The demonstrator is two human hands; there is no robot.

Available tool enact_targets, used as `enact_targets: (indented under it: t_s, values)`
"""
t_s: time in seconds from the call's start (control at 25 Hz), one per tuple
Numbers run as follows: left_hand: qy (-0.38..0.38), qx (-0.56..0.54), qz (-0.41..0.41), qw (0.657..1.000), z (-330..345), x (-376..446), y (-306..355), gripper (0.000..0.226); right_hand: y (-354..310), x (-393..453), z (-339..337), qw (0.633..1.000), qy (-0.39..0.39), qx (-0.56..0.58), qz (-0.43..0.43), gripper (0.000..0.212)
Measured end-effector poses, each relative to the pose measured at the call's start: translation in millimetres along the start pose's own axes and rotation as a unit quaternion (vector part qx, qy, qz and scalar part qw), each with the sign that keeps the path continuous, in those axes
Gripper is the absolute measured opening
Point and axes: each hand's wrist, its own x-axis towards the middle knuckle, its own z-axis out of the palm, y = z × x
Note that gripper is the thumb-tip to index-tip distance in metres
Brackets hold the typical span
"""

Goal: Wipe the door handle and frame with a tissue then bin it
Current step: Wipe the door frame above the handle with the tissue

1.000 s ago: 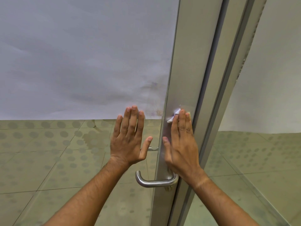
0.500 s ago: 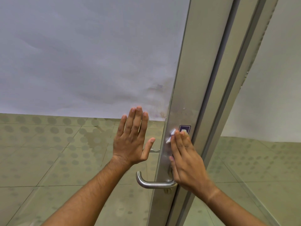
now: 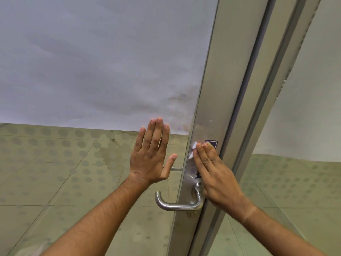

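Note:
A grey metal door frame (image 3: 221, 85) runs up the right of centre, beside a glass door. My right hand (image 3: 215, 174) lies flat on the frame and presses a small white tissue (image 3: 192, 149) against it; only the tissue's left edge shows past my fingers. Just below this hand sits the steel lever door handle (image 3: 177, 206), pointing left. My left hand (image 3: 151, 156) is flat on the glass pane to the left of the frame, fingers up and spread, holding nothing.
A dark sticker (image 3: 213, 144) on the frame is partly under my fingertips. White film (image 3: 92, 61) covers the upper glass. Through the lower glass I see a tiled floor (image 3: 55, 172) with dotted markings. A second frame post (image 3: 273, 89) stands to the right.
My right hand with the tissue has slid down the frame toward the handle, uncovering the dark sticker. My left hand has stayed flat on the glass.

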Motion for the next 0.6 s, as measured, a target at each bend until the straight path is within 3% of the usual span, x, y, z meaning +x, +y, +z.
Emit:
enact_targets:
  t_s: [0.24, 0.48, 0.6]
  values:
    - [0.001, 0.001, 0.002, 1.0, 0, 0, 0, 0.094, -9, -26, 12, 0.997, -0.069, 0.011, -0.023, 0.082]
    - [-0.004, 0.007, 0.004, 1.0, -1, 0, 0, 0.093, -3, -32, 15, 0.997, -0.062, -0.008, -0.035, 0.06]
    - [-0.007, 0.004, 0.005, 1.0, -1, 0, -1, 0.093, -7, -27, 16, 0.999, -0.044, -0.001, -0.003, 0.061]
